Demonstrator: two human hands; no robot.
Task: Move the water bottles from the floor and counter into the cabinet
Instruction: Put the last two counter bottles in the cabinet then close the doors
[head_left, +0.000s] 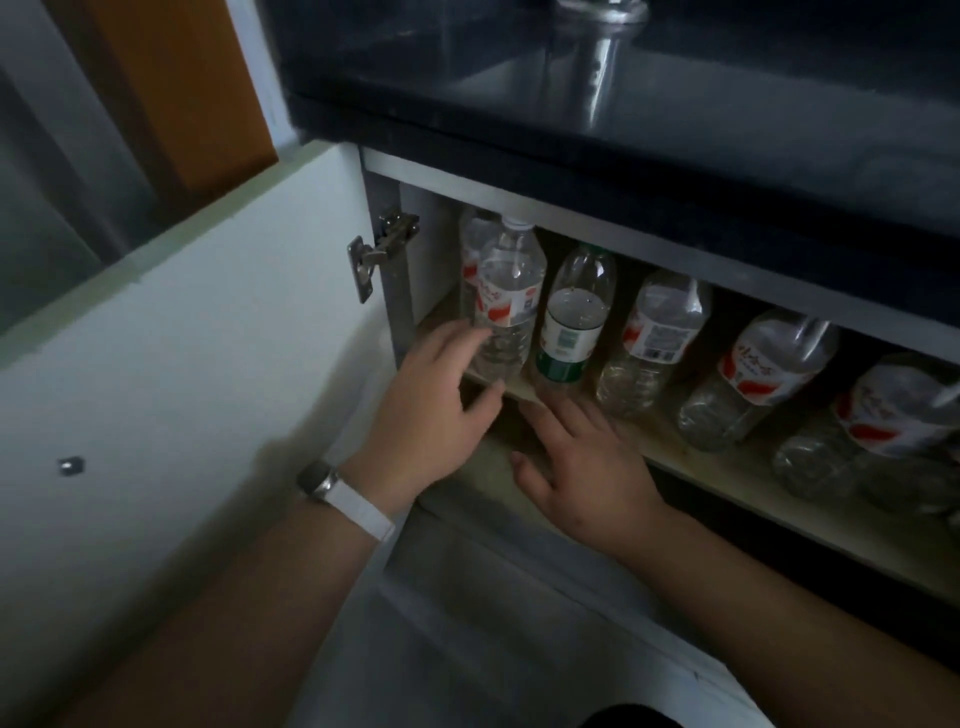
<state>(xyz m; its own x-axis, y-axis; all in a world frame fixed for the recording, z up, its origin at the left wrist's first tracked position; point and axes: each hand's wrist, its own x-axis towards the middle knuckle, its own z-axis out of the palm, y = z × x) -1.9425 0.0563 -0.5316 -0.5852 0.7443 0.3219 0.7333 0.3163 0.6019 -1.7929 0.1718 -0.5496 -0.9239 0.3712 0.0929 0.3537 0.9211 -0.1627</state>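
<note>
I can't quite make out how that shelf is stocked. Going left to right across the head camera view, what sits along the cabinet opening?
Open cabinet door → metal hinge → red-label bottle under the left hand's fingers → green-label bottle → three more red-label bottles. One bottle behind the first overlaps it, so it is left out.

Clear water bottles (506, 301) upright, rowed on cabinet shelf (675, 457).

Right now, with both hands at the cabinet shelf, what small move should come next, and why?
Probably nudge the front left bottle a little deeper with the left hand. Its fingers touch the bottle low down, and its base stands right at the shelf edge, in front of another bottle. The right hand lies open below the shelf, holding nothing.
</note>
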